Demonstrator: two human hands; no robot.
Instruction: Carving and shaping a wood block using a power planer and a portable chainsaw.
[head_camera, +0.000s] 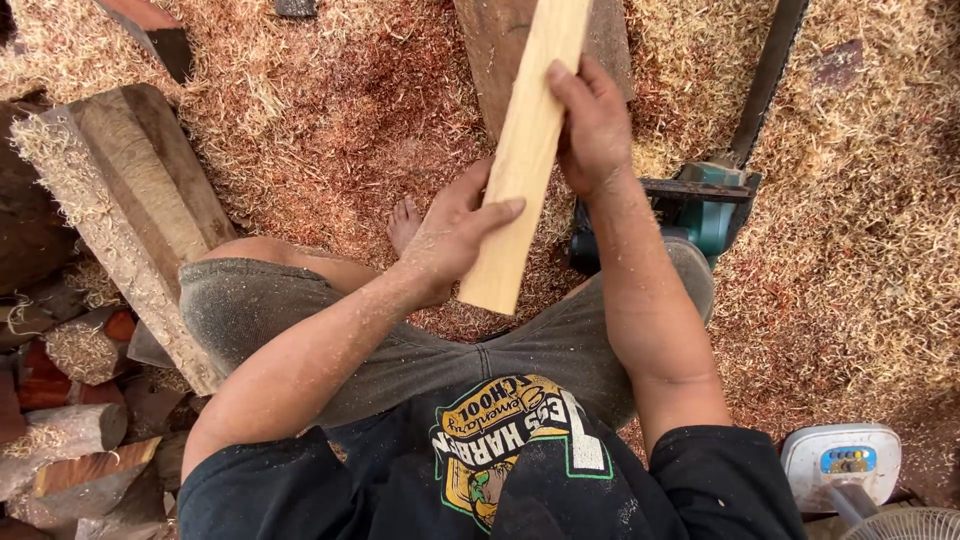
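Both hands grip a pale wooden board (522, 150) over the lap: left hand (450, 235) near its lower end, right hand (592, 130) higher, seemingly checking it; turning it needs a steady hold.

L hand (450, 235) low, near the lap: fingers curled round from the left, thumb stretched flat across the front face, wrist bent a bit, forearm coming in diagonally from lower left, bare, dusted w/ fine shavings. R hand (592, 125) higher up, fingers wrapped over the right edge, knuckles toward camera, thumb hidden behind. R forearm runs almost straight down to the short black sleeve. Both elbows bent, arms converge in front of the torso. Person seated, knees apart, one bare foot showing between them.
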